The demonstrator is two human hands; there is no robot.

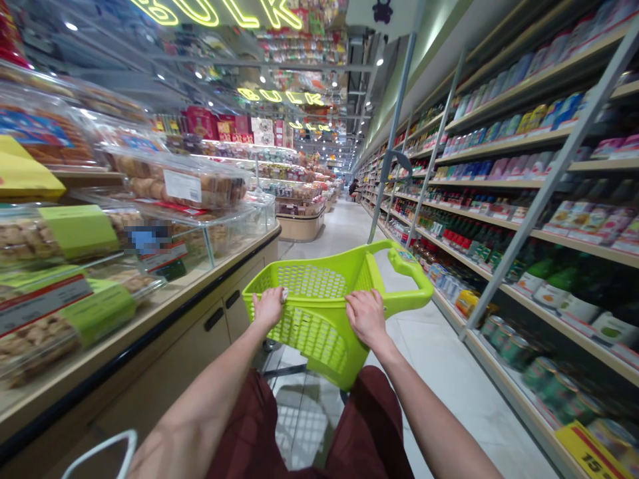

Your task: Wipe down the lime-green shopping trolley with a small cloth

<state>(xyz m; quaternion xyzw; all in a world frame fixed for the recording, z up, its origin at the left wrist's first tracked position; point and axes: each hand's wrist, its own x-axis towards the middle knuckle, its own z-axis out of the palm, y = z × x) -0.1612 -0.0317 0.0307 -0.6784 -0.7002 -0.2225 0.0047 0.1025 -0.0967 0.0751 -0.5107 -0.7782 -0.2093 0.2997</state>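
1. While your left hand [268, 308] curls around the near rim of the green basket [319, 332], your right hand [366, 318] grips it too.
2. Left of them, a packed counter [219, 273]; right, stocked shelves [529, 236].

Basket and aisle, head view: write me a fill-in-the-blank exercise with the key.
The left hand and right hand hold the rim of a basket coloured ____.
Nearer to its handle is the ____ hand.
Overhead, the neon sign reads ____.
The wooden counter stands on the person's ____ side.

Missing words: green; right; BULK; left.
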